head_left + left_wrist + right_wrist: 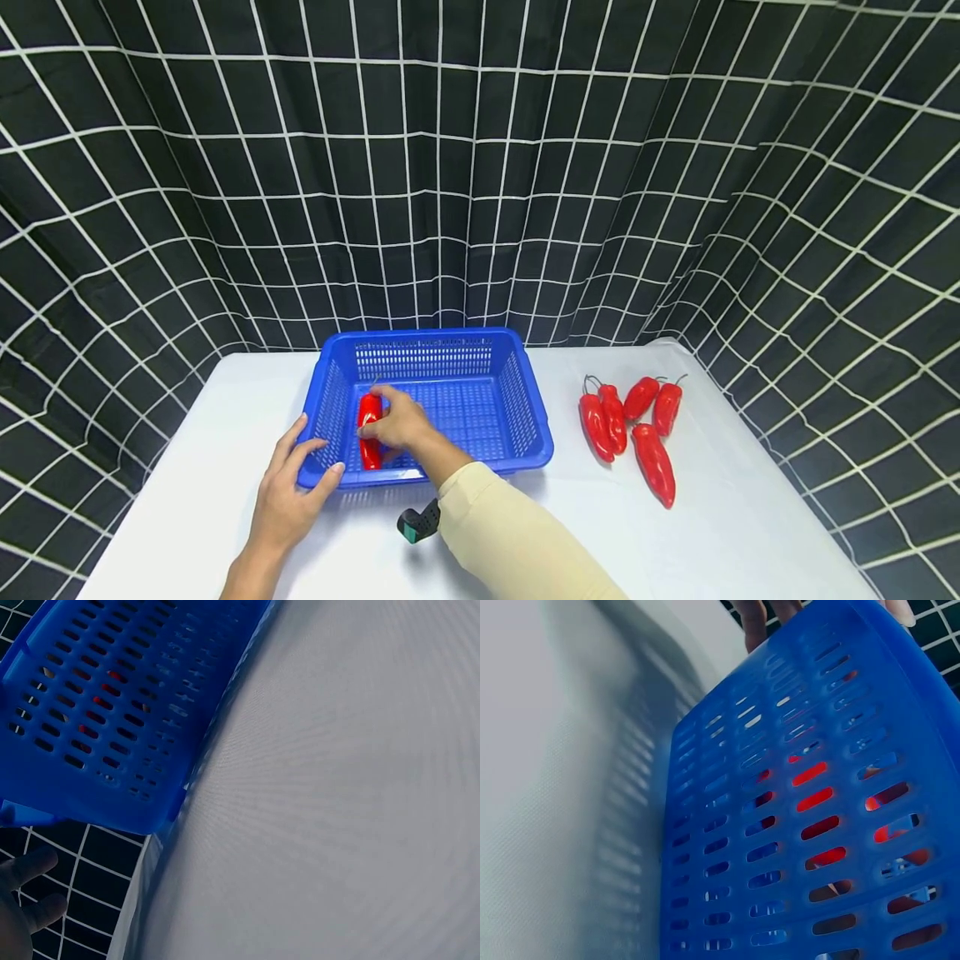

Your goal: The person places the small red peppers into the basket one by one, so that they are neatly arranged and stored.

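Note:
A blue slotted plastic basket (420,334) stands on the white tabletop. Inside it, near the left wall, lies a long red pepper (371,454), its stem end pointing to the back. My right hand (401,421) reaches over the front rim and grips this pepper, thumb and fingers about its sides. At the basket's front left corner is my left hand (288,492), fingers spread and tips at the rim. The right wrist view shows red of the pepper (814,801) through the slots of the basket wall; much of my right hand is hidden behind that wall.
Several more red peppers (654,462) with thin stems lie in a loose group on the table (735,500), right of the basket. A black device (418,523) with a green patch sits under my right wrist. Dark curtains (465,167) with a white grid hang behind and on both sides.

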The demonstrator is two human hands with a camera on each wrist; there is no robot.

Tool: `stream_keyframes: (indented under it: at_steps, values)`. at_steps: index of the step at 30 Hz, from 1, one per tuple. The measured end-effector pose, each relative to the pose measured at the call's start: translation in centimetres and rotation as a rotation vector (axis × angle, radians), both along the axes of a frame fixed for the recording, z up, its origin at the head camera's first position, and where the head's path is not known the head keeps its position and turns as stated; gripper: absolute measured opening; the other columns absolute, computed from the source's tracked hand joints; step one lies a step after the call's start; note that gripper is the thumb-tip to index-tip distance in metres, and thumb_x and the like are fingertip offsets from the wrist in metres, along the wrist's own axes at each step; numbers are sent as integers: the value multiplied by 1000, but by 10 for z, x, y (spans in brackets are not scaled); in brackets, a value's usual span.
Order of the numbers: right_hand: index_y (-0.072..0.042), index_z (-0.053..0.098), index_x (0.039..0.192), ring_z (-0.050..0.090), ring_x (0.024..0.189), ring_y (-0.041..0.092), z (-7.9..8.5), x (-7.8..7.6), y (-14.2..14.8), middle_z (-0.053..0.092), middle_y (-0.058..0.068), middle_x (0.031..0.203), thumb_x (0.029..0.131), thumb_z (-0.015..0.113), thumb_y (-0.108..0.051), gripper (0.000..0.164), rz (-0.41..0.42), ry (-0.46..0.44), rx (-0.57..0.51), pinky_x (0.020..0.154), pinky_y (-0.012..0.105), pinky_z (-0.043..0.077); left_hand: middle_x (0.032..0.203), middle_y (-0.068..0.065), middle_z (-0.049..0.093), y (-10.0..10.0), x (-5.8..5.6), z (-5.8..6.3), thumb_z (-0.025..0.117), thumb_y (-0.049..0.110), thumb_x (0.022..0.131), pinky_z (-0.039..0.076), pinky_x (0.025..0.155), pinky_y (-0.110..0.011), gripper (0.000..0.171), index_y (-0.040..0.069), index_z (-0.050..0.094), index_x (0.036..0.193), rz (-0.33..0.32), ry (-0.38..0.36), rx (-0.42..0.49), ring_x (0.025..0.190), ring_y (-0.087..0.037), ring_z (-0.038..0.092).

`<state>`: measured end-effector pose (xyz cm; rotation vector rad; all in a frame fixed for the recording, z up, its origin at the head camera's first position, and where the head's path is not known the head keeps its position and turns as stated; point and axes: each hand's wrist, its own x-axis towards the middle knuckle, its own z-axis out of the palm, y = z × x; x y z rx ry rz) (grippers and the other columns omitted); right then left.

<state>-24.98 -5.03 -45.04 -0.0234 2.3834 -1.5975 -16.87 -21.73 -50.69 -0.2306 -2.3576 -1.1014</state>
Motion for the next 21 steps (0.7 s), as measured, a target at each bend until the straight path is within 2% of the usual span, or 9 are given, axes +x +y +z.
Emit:
stream_keyframes:
  at_steps: [7, 16, 21]
  values:
    - [-21, 59, 131, 66, 78, 30, 3, 0, 1, 60, 15, 104, 79, 76, 0, 58, 33, -4, 3, 52, 44, 57, 149, -6, 38, 0, -1, 1, 76, 22, 80, 39, 96, -61, 35, 6, 65, 110, -3, 17, 7, 132, -41, 38]
    - [-15, 60, 129, 66, 73, 30, 4, 1, 2, 60, 12, 100, 80, 77, -4, 53, 56, -9, 34, 48, 42, 56, 149, -7, 38, 0, -2, 1, 76, 24, 81, 39, 95, -62, 36, 5, 65, 109, 0, 0, 1, 131, -42, 38]
    - [-14, 61, 128, 65, 76, 30, 1, 4, 4, 60, 14, 104, 81, 76, -5, 50, 49, 8, -33, 51, 45, 57, 148, -8, 39, 0, -1, -2, 77, 23, 79, 40, 95, -61, 36, 4, 66, 108, 5, 11, 7, 130, -42, 39]
